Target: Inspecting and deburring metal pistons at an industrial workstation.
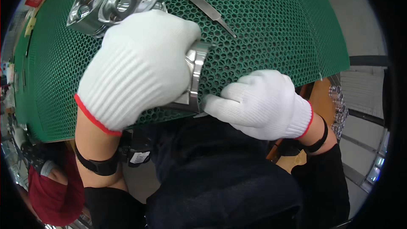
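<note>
My left hand (pixel 144 55), in a white knit glove with a red cuff, is closed over a shiny metal part (pixel 196 70). Only the part's curved right rim and a bit of its inside show past the glove; it rests on the green mat near the front edge. Close by on the right, my right hand (pixel 258 104), gloved the same way, has its fingers curled together by the rim. A thin grey tip (pixel 201 115) shows beside its fingertips, but what the fingers hold is hidden.
Two round metal housings (pixel 129 0) stand beyond my left hand. A flat file (pixel 199 2) with a bare tang lies at the far middle of the green honeycomb mat (pixel 271 25). Several small metal parts (pixel 337 106) sit at the right. Another person's red garment (pixel 55 191) is at lower left.
</note>
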`<state>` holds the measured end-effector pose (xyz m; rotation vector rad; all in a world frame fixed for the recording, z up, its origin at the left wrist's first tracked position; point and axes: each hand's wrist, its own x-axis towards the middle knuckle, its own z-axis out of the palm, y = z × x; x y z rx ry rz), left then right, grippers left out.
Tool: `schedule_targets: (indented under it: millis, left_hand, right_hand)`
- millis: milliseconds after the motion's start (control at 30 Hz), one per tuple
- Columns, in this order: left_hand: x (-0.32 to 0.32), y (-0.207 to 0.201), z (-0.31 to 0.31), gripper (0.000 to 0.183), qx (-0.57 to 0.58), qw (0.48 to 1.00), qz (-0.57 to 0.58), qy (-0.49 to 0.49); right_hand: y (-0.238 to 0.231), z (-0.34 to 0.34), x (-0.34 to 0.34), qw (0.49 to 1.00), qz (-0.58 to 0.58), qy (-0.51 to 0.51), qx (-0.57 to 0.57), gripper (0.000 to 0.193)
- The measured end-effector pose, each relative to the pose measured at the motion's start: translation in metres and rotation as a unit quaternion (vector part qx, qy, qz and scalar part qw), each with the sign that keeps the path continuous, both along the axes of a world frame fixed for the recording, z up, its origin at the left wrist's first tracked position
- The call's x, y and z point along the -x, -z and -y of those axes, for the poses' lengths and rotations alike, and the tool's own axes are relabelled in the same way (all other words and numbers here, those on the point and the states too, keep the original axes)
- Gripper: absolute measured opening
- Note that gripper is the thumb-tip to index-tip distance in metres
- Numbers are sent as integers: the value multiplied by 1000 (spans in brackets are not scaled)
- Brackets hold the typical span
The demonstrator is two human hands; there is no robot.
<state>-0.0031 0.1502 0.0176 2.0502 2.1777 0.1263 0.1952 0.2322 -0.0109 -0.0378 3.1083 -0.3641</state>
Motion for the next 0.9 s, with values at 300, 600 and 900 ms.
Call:
schedule_targets:
  millis: [300, 600, 900]
  left_hand:
    - [95, 87, 185, 55, -361, 778, 391, -332]
    - [61, 71, 160, 63, -392, 892, -94, -205]
    - [22, 59, 95, 20, -311, 947, 77, -23]
  right_hand:
    - [57, 18, -24, 985, -135, 110, -5, 31]
    - [71, 26, -32, 973, -202, 101, -38, 36]
    - [68, 12, -33, 975, -186, 119, -18, 36]
